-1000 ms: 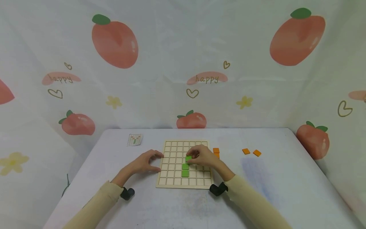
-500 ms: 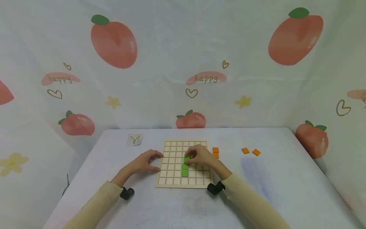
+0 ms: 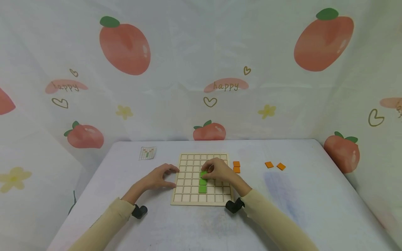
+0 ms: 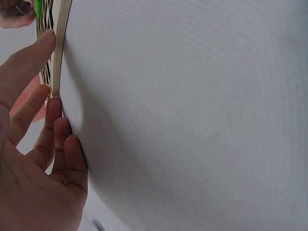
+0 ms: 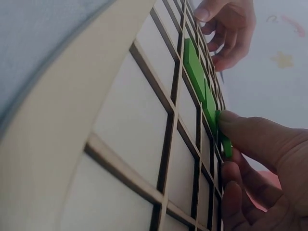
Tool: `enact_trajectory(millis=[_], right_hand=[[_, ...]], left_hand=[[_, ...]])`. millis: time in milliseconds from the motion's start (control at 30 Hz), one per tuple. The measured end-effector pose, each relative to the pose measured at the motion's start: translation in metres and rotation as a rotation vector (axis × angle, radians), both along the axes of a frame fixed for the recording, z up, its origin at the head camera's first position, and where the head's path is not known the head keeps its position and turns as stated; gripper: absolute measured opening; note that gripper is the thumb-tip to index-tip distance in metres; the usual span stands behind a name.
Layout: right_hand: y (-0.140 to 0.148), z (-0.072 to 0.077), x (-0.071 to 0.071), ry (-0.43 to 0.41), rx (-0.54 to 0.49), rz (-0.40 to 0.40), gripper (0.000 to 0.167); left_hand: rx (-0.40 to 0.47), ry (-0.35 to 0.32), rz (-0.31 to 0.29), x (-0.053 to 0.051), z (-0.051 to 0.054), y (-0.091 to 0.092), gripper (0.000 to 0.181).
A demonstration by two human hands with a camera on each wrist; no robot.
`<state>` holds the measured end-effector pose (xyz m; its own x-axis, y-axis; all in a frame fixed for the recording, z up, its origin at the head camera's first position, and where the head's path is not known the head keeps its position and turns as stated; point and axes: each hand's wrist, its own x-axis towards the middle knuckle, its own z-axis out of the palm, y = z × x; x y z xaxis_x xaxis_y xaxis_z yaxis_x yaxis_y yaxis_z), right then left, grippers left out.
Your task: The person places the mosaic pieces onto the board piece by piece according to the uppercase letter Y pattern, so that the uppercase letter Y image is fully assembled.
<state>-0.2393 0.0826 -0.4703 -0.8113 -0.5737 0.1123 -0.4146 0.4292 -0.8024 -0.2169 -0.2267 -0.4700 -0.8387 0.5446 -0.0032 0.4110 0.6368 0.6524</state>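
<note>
Green tile (image 5: 226,145) shifted left, pinched in right hand (image 3: 220,170); left hand (image 3: 157,177), fingers apart, touches board (image 3: 190,181)

A pale bench (image 3: 314,188), streaked with a bluish smudge (image 3: 277,186) toward the right, carries a wooden grid board (image 3: 188,179) — a small printed card (image 3: 147,153) lies beyond its left side, two orange tiles (image 3: 236,164) sit just beside its right edge, and two more tiles (image 3: 269,165) rest farther right, slightly apart — both askew.
</note>
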Motion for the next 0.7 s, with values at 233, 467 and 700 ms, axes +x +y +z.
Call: enact_trajectory(millis=[233,467,700], right_hand=[[-0.0043,0.0002,0.0005,-0.016,0.032,-0.018,0.019],[-0.0037,0.0022,0.0016,-0.022,0.032,-0.010,0.019],[0.0023,0.0002,-0.0005,-0.008,0.006,0.015,0.019]], left_hand=[[-0.007,0.010,0.002,0.0011,0.0012,0.0003,0.055],[0.001,-0.003,0.004,0.0003,0.0001,-0.0002,0.056],[0.006,0.011,-0.008,-0.0003,-0.0007,-0.0006,0.055]])
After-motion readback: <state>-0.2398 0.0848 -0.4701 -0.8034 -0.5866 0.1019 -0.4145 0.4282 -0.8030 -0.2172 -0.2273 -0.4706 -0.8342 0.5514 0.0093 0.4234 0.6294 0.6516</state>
